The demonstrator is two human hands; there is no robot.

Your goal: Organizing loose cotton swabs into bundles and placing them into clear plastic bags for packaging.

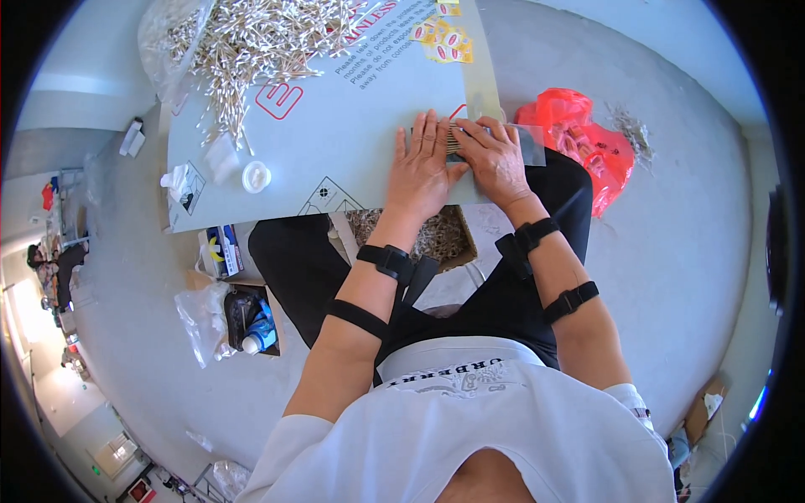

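Observation:
My left hand (422, 163) lies flat, fingers spread, on a grey printed board (335, 142) resting over my lap. My right hand (496, 159) sits beside it, pressing on a small clear plastic packet (528, 142) with a bundle of thin sticks (454, 138) between the two hands. Both hands touch the bundle; the packet's near part is hidden under my right fingers. A big heap of cotton swabs (251, 42) covers the board's far left.
A small white round lid (256, 176) and white tissue scraps lie on the board's left. A red plastic bag (579, 138) sits on the floor at the right. A box of swabs (436, 235) is under the board. Bags and a bottle (251, 323) stand left.

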